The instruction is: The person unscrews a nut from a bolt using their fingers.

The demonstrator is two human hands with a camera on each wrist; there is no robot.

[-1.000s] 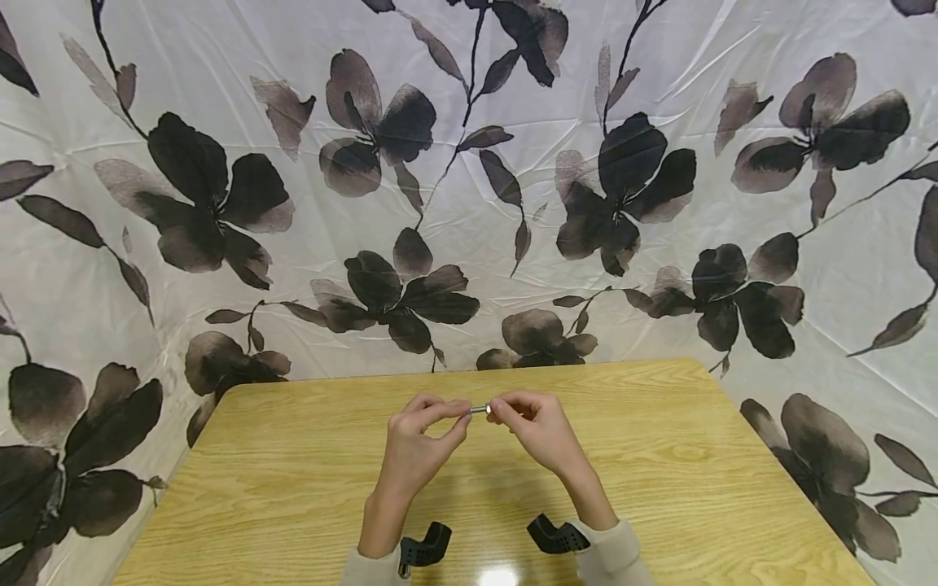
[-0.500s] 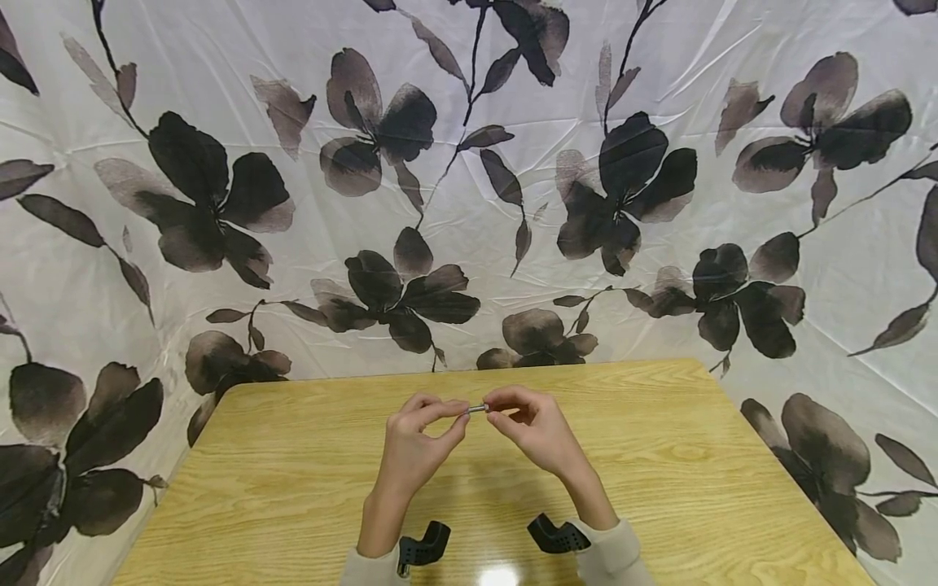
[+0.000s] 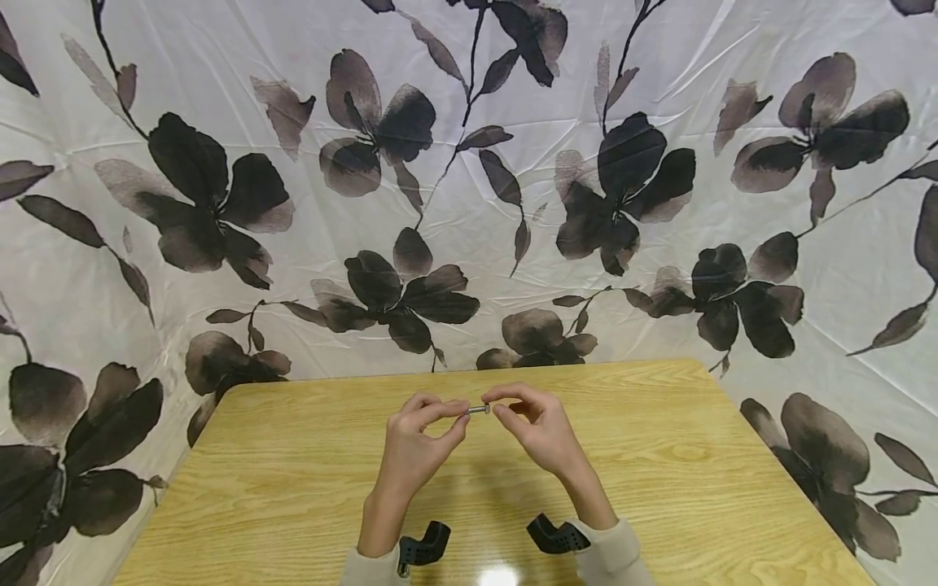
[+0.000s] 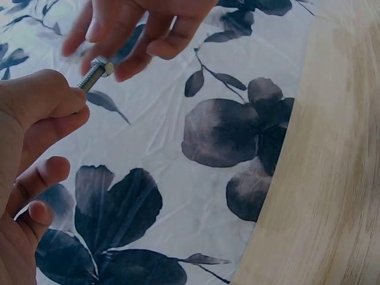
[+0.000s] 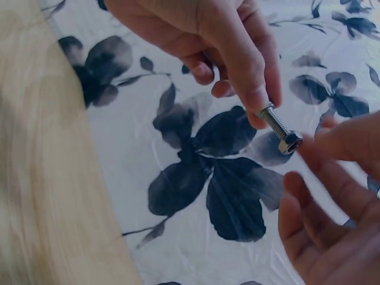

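Note:
My left hand (image 3: 418, 435) pinches a silver threaded bolt (image 5: 278, 126) between thumb and index finger, above the table. A hex nut (image 5: 291, 142) sits on the bolt's free end, which points toward my right hand (image 3: 538, 427). The bolt's other end is hidden in the left fingertips. My right hand's index fingertip is right at the nut in the head view, while its thumb stands a little apart below. In the left wrist view, the right hand's fingers (image 4: 139, 32) are spread loosely behind the nut.
A light wooden table (image 3: 293, 488) lies under both hands. White cloth (image 3: 513, 268) with dark flower prints hangs behind it and at both sides. Each wrist carries a black camera mount (image 3: 425, 544) near a pale sleeve (image 3: 615, 557).
A second ago my right thumb and index finger pinched the nut; since then they have spread apart, the index finger rising. The left hand and bolt have hardly moved.

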